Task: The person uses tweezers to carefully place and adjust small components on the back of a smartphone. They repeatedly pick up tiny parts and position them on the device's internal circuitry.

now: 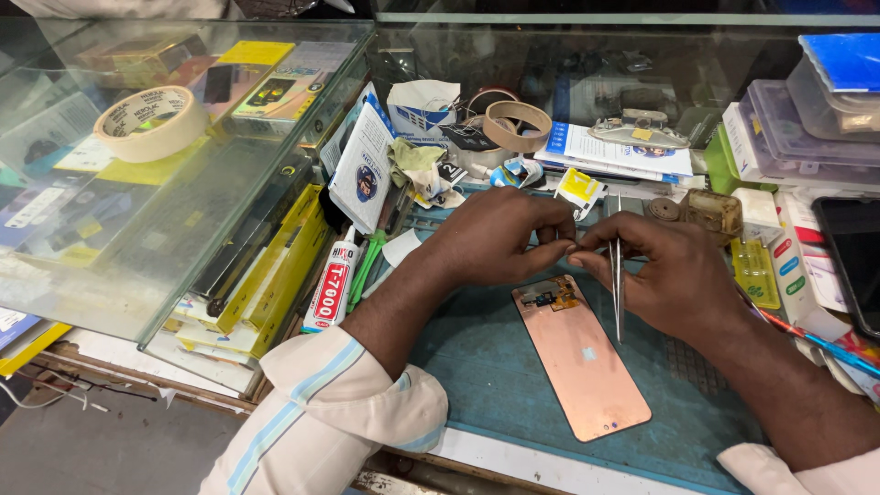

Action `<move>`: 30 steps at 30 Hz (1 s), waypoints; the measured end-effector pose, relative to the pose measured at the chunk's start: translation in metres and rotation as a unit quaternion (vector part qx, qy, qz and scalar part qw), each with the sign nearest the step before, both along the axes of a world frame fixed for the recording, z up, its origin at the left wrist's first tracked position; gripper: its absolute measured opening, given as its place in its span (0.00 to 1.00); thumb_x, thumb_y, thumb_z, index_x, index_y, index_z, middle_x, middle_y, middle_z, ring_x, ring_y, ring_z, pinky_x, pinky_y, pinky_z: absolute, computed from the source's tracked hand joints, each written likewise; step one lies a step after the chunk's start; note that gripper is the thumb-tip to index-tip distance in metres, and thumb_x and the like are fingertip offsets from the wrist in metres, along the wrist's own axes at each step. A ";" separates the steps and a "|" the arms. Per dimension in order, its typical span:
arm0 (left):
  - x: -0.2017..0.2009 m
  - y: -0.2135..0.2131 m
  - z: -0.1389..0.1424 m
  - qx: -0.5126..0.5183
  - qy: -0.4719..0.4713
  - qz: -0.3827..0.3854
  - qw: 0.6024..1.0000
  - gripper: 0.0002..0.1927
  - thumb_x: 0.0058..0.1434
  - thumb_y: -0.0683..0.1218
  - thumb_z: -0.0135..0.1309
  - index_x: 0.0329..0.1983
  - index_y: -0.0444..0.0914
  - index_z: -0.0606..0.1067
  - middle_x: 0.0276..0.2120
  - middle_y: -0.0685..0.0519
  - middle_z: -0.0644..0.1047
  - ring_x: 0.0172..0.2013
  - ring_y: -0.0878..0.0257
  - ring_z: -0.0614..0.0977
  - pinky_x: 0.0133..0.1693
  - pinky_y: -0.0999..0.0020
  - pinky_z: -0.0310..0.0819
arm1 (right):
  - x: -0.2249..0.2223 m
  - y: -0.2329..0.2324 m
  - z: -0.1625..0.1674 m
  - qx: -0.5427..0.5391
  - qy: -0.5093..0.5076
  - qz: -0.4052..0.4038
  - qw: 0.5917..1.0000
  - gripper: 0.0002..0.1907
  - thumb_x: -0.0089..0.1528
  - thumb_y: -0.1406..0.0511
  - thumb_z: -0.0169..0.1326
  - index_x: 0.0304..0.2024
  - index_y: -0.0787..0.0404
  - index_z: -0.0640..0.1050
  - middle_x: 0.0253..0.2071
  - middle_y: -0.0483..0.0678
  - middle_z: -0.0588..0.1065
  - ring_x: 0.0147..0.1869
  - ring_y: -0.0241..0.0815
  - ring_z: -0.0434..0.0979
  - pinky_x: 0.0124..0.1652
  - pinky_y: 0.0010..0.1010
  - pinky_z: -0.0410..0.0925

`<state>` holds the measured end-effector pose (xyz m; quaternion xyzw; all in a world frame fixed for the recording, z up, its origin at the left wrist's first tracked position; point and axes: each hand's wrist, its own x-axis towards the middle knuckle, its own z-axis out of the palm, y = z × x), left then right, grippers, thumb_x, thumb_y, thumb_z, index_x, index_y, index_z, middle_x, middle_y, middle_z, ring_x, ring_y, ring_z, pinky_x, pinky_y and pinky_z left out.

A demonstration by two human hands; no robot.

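Working over a cluttered repair bench

Glass display counter (pixel 137 229) at left with masking tape roll (pixel 151 122) on top, glue tube (pixel 332 280) just beside it. Left hand (pixel 490 238) pinched shut, fingertips meeting right hand (pixel 665 275), which grips tweezers (pixel 617 284). Copper-backed phone screen panel (pixel 579 356) lies flat on teal mat (pixel 500 367), below both hands. Plastic boxes (pixel 807 128) far right.
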<state>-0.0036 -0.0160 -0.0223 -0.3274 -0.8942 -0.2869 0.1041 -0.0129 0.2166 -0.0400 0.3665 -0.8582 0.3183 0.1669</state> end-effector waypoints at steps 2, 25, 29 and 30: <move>0.000 0.000 0.000 0.006 0.006 -0.001 1.000 0.10 0.58 0.50 0.58 0.39 0.43 0.80 0.31 0.53 0.84 0.28 0.57 0.85 0.31 0.59 0.75 | 0.000 -0.001 0.001 -0.002 0.021 0.007 1.000 0.14 0.55 0.59 0.68 0.38 0.59 0.83 0.33 0.46 0.83 0.33 0.42 0.85 0.32 0.33 0.73; -0.005 -0.001 -0.008 -0.014 0.013 0.000 1.000 0.10 0.60 0.51 0.57 0.40 0.42 0.79 0.32 0.50 0.83 0.33 0.51 0.85 0.34 0.55 0.76 | 0.001 -0.002 0.003 0.003 -0.018 0.001 1.000 0.13 0.55 0.59 0.67 0.37 0.59 0.83 0.32 0.46 0.83 0.32 0.41 0.86 0.30 0.32 0.74; -0.005 -0.001 -0.008 -0.021 0.009 0.000 1.000 0.10 0.59 0.52 0.57 0.39 0.43 0.80 0.32 0.51 0.83 0.31 0.52 0.85 0.34 0.55 0.76 | 0.003 -0.002 0.005 0.000 0.008 0.019 1.000 0.14 0.54 0.58 0.68 0.36 0.59 0.84 0.32 0.47 0.83 0.34 0.42 0.86 0.33 0.34 0.73; -0.006 -0.001 -0.008 -0.018 0.010 -0.001 1.000 0.10 0.59 0.52 0.57 0.39 0.43 0.80 0.32 0.51 0.83 0.31 0.52 0.85 0.34 0.55 0.76 | 0.003 -0.002 0.005 0.001 0.009 0.020 1.000 0.14 0.54 0.58 0.68 0.36 0.59 0.84 0.32 0.47 0.83 0.34 0.43 0.86 0.33 0.34 0.73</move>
